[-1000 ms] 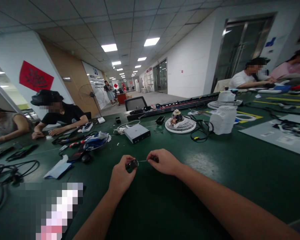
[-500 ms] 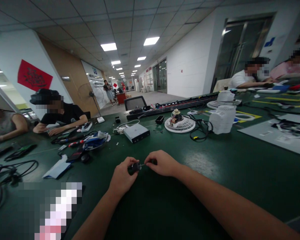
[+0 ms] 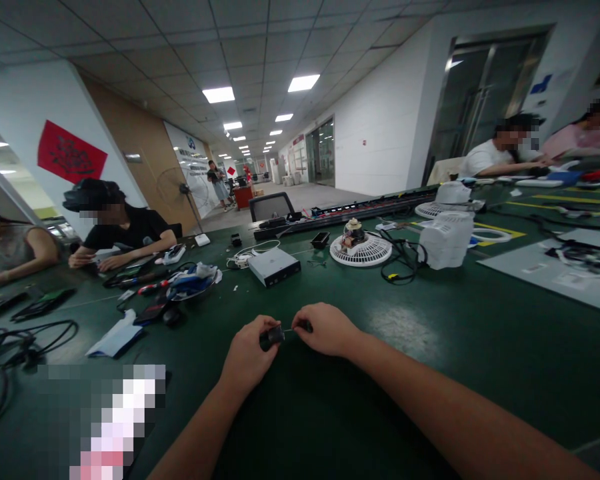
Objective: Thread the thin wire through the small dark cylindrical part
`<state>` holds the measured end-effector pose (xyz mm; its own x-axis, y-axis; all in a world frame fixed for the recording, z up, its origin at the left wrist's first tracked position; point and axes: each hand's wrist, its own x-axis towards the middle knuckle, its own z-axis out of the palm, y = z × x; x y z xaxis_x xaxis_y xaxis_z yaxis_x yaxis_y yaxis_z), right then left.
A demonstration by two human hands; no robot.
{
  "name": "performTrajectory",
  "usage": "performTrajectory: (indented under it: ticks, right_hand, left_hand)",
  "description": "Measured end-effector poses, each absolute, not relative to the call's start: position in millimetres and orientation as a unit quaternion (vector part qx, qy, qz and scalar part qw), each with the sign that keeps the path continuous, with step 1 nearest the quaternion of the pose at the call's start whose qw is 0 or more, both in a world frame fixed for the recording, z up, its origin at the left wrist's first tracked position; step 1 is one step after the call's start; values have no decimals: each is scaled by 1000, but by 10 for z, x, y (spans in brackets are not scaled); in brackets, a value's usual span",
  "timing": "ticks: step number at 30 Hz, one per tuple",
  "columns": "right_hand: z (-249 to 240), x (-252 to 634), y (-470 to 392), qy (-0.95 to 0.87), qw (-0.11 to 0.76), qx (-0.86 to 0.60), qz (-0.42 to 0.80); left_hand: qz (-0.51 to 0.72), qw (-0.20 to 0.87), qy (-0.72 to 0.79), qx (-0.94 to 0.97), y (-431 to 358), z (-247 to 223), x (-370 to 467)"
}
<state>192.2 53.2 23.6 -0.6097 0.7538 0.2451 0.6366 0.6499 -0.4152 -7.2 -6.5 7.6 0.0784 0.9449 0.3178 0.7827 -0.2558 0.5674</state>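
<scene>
In the head view, my left hand (image 3: 250, 353) is closed around a small dark block-like part (image 3: 276, 335), held between thumb and fingers just above the table. My right hand (image 3: 327, 329) pinches what looks like a small screwdriver (image 3: 289, 331). Its thin metal shaft points left at the part's near-right face, and its dark handle is mostly hidden in the palm. Whether the tip touches the part I cannot tell. Beyond the hands lie a silver optical drive (image 3: 274, 267) and a small black open tray (image 3: 321, 240).
A white round grille with a motor (image 3: 361, 248), a black cable (image 3: 403, 267) and a white housing (image 3: 446, 241) stand back right. Tools, a blue cloth (image 3: 195, 280) and a pale blue wipe (image 3: 115, 335) lie left. People sit across the table on both sides.
The dark part has turned a little in my left hand, so its bright end shows less. Both hands stay close together; the whole view has shifted slightly.
</scene>
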Motion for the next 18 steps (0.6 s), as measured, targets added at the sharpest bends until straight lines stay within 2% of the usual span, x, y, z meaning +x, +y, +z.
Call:
performTrajectory:
  ticks: [5, 8, 12, 15, 18]
  right_hand:
    - [284, 1981, 576, -840, 199, -487, 132]
    - [333, 2046, 611, -817, 153, -531, 163]
    - [336, 2064, 626, -816, 93, -517, 243]
    - [306, 2030, 621, -811, 98, -504, 281]
    - [270, 1990, 618, -798, 142, -477, 339]
  left_hand:
    - [324, 107, 628, 699, -37, 59, -122]
    - [325, 114, 637, 690, -29, 55, -143]
    - [322, 122, 635, 692, -24, 44, -145]
    - [325, 127, 634, 690, -25, 47, -136]
    - [326, 145, 628, 692, -43, 80, -109]
